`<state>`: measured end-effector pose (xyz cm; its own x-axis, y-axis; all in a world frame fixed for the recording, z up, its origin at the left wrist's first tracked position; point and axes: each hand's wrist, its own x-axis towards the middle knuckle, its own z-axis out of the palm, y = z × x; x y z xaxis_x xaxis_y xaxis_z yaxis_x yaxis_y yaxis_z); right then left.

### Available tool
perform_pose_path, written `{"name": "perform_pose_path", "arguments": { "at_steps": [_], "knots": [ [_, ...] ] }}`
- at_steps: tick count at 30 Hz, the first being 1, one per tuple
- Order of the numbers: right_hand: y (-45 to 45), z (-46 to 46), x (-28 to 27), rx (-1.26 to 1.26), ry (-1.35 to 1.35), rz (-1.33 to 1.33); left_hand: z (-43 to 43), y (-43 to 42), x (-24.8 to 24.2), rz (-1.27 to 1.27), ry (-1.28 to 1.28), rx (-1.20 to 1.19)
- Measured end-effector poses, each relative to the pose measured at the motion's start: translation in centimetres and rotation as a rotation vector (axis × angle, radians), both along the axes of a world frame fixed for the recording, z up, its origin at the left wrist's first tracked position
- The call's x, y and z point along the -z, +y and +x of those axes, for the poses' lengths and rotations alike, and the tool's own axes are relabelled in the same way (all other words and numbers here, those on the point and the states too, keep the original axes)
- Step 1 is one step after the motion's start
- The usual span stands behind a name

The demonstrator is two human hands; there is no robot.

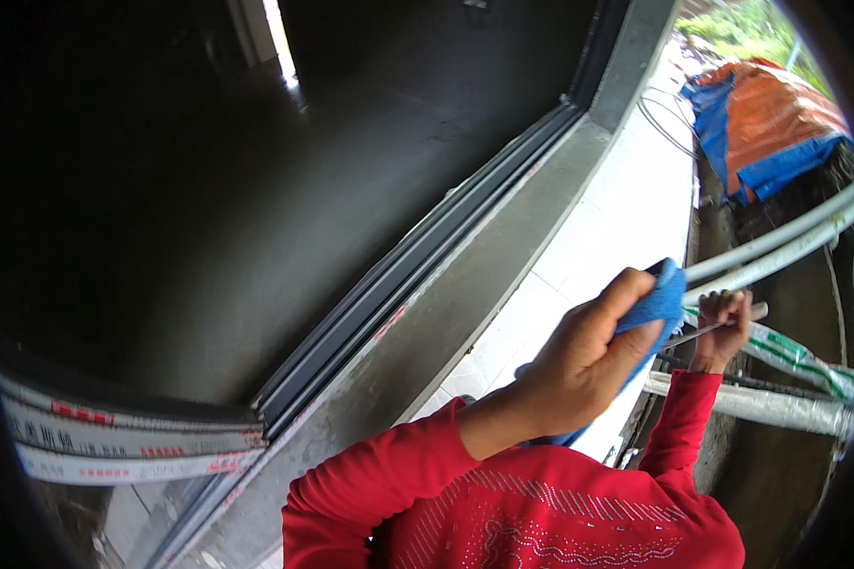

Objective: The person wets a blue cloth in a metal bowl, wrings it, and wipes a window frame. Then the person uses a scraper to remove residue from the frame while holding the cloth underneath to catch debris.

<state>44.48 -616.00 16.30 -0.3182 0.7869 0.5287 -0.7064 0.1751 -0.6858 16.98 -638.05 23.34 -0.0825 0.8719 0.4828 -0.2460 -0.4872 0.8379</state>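
My left hand (pixel 569 363) grips a bunched blue cloth (pixel 658 306), with thumb and fingers pressed around it. A small dark edge shows at the top of the cloth; what it belongs to is hidden. Farther right, my right hand (pixel 722 323) is closed around a thin tool with a pale handle end (pixel 758 311). Its narrow shaft points left, towards the cloth; the tip is hidden or blurred. Both hands are raised in front of my red top, above the white tiles. Left of them runs a dark metal sliding-door track (pixel 427 259) beside a grey sill (pixel 462 284).
Pale tiles (pixel 583 242) border the sill. White pipes (pixel 783 242) and a silvery pipe (pixel 790 409) cross a ditch on the right, near a green-and-white plastic wrapping (pixel 783 352). An orange-and-blue tarpaulin (pixel 776 128) covers a heap. Frame members with printed film (pixel 135 441) stand lower left.
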Motion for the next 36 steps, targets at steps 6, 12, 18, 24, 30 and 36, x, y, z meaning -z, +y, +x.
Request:
{"name": "perform_pose_path", "arguments": {
  "at_steps": [6, 12, 18, 24, 30, 36],
  "knots": [
    [0.3, -2.2, 5.6, -0.113, -0.838, 0.036, 1.1, 5.0, 1.9, -0.167, 0.047, 0.167],
    [4.4, -6.1, 10.6, -0.415, -0.871, 0.318, 2.2, 10.0, 2.2, -0.22, 0.049, 0.077],
    [11.9, -4.9, 7.5, -0.296, -0.999, 0.314, 1.0, 10.2, 2.7, -0.376, -0.027, -0.244],
    [16.7, -5.6, 5.4, 0.033, -0.997, 0.611, -0.8, 9.7, 2.7, -0.431, -0.073, -0.543],
    [17.9, -9.1, 5.9, 0.28, -1.091, 0.83, -2.0, 9.2, 2.1, -0.408, -0.025, -0.711],
    [21.2, -11.3, 5.4, 0.5, -1.198, 0.737, -4.8, 9.2, 2.2, -0.324, 0.074, -0.775]
  ]
}}
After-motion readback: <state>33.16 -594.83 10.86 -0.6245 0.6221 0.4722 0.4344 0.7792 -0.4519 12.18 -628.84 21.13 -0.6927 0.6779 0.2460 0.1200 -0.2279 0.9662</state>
